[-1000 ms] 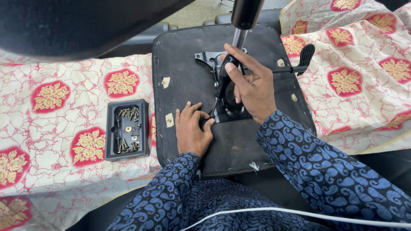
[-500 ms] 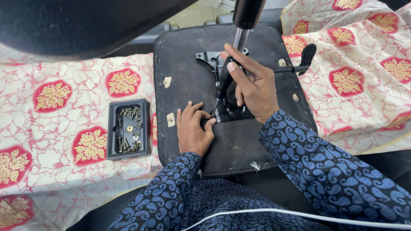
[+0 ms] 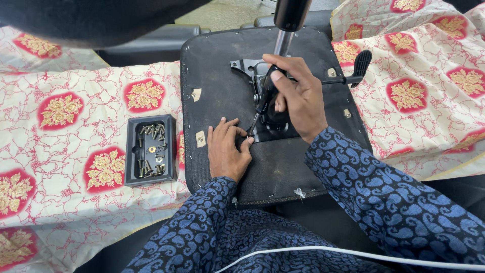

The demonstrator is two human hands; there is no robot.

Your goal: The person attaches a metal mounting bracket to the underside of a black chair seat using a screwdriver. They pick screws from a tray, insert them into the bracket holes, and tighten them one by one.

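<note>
The right hand [image 3: 298, 98] has a closed grip on a screwdriver [image 3: 263, 98]; its tip meets the metal plate [image 3: 270, 126] beside the left hand [image 3: 227, 149], whose fingertips pinch there. Best kept upright, pressed firmly.

A slim black screwdriver [image 3: 262, 101] stands tilted, tip down on the upturned black chair seat's [image 3: 217, 91] metal plate [image 3: 273, 129].
</note>
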